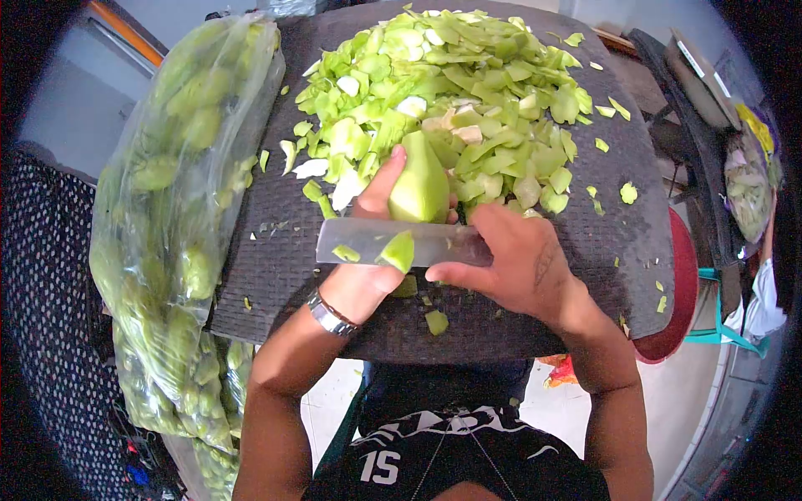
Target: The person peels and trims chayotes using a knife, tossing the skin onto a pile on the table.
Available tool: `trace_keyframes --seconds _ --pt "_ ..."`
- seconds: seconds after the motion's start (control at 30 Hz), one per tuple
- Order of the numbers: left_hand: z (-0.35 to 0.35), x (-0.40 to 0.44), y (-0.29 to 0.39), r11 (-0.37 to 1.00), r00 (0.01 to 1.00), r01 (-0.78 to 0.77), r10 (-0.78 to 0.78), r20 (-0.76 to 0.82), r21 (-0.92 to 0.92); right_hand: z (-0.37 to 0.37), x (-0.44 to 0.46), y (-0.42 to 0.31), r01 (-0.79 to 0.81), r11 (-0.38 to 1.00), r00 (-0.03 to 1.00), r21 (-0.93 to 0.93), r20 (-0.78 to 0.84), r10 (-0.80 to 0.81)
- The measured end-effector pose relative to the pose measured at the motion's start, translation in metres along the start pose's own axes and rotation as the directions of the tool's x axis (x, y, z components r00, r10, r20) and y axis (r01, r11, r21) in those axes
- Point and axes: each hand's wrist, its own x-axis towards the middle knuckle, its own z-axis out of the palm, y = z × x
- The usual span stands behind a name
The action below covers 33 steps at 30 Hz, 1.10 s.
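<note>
A pale green peeled fruit (420, 185) rests in my left hand (380, 200), with the thumb along its left side and fingertips showing at its right. My right hand (522, 265) grips a wide-bladed knife (359, 240), its blade lying across the near end of the fruit and over my left palm. Bits of green peel stick to the blade. Just beyond the fruit lies a large heap of green peelings (493, 75) on the dark woven tabletop (585, 250). A metal watch is on my left wrist.
Long clear plastic bags of green fruit (184, 167) stand along the table's left edge and hang below it. Loose peel scraps are scattered over the tabletop. At the right are a red round seat (681, 292), a turquoise frame (710, 321) and another filled bag (746, 184).
</note>
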Motion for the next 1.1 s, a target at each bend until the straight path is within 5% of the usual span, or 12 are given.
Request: trace_keyframes --seconds 0.67,0.77,0.87,0.9,1.03,1.1 --pt "0.009 0.000 -0.012 0.997 0.999 -0.040 0.038 -0.038 -0.066 0.003 0.000 0.000 0.024 0.997 0.999 -0.077 -0.019 -0.025" --pt "0.008 -0.002 -0.011 0.996 0.996 -0.083 0.083 -0.031 -0.014 -0.004 0.004 0.014 -0.053 0.999 0.995 0.011 -0.079 0.053" --pt "0.002 -0.003 -0.003 0.997 0.997 -0.074 0.073 0.039 0.026 -0.024 0.013 0.046 -0.405 0.914 0.914 0.028 0.053 0.403" --pt "0.003 -0.005 0.000 0.998 0.997 -0.054 0.054 0.048 0.009 -0.027 0.014 0.050 -0.408 0.912 0.912 0.041 -0.035 0.409" --pt "0.014 -0.007 -0.006 0.983 0.979 -0.173 0.165 -0.122 -0.059 -0.019 0.011 0.020 -0.275 0.956 0.961 0.102 0.045 0.271" --pt "0.001 -0.001 -0.007 0.989 0.994 -0.109 0.109 -0.006 -0.099 -0.008 0.006 0.007 -0.120 0.988 0.992 0.095 0.046 0.117"
